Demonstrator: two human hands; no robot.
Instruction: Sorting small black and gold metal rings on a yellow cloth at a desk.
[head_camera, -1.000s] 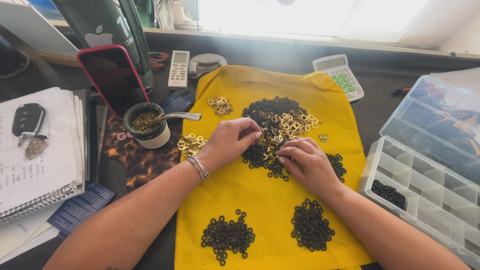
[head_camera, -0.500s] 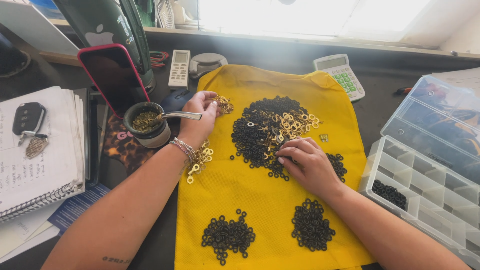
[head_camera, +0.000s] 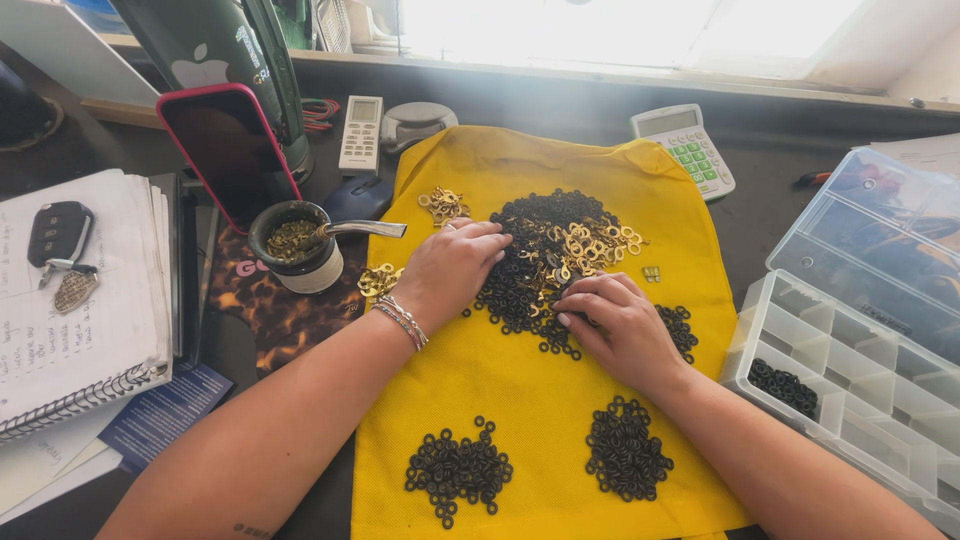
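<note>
Left hand (head_camera: 450, 270) back from gold rings (head_camera: 443, 204); both grips together, fingertips on mixed pile (head_camera: 550, 255) just ahead; right hand (head_camera: 615, 325) equally near.

1. A phone (head_camera: 228, 152) in a pink case leans upright at the left, its screen dark.
2. A white remote (head_camera: 360, 133) with a small grey display lies behind the yellow cloth.
3. A white calculator (head_camera: 685, 150) with green keys and a pale display lies at the cloth's far right corner.
4. A clear plastic compartment box (head_camera: 860, 370) stands open at the right.
</note>
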